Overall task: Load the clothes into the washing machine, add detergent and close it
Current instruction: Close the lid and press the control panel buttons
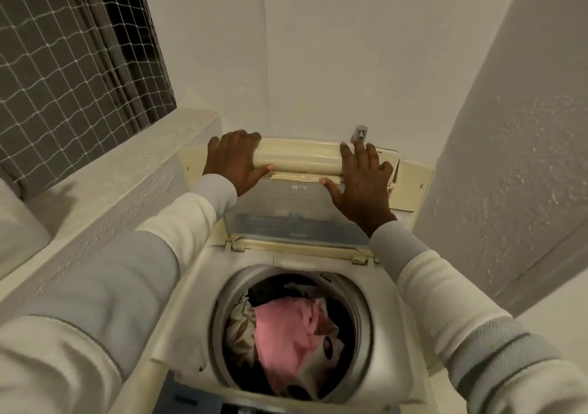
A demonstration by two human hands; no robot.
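**Q:** What do we read here, from left to right?

**A:** At left, our left hand grips the upper edge of the folded lid. Its fingers are curled over the top and the thumb is hooked under the front. At right, our right hand lies flat on the same edge, fingers straight and spread, thumb splayed toward the centre.

**Q:** Where does the lid stand relative to the opening?

**A:** It is raised at the back of the washing machine, close to the wall. Its long axis runs left to right between our two hands. The drum lies below it and nearer to us. It holds the clothes, with a pink piece uppermost.

**Q:** On what does the coming move turn?

**A:** We judge that closing means drawing the gripped edge forward and down over the drum. Both hands are about equally near, though the left has the firmer hold. We cannot tell whether detergent has been added.
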